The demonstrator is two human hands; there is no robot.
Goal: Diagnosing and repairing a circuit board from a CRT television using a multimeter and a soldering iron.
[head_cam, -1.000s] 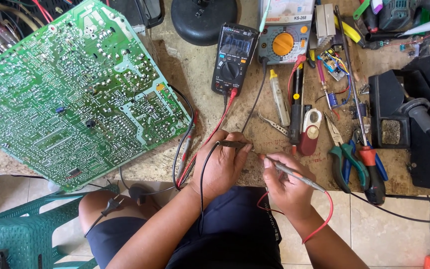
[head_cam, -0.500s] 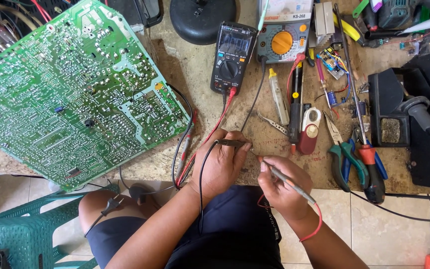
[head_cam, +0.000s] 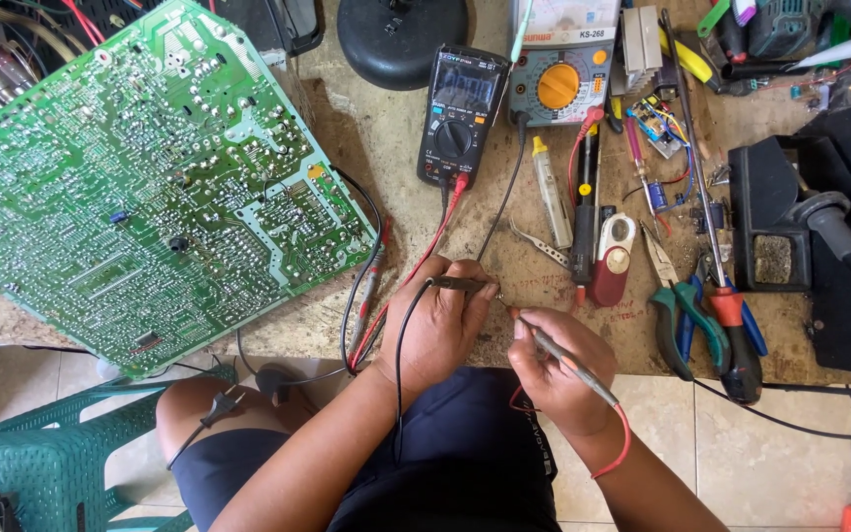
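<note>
While our left hand (head_cam: 437,325) pinches the black probe (head_cam: 457,285) and our right hand (head_cam: 556,369) grips the red probe (head_cam: 568,363) at the table (head_cam: 386,167) edge, we judge steady tips matter most.

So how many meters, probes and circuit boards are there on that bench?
Meters: 2, a black digital meter and a yellow-dial meter.
Probes: 2, black probe in left hand, red probe in right hand.
Circuit boards: 1, green board.
Total: 5.
</note>
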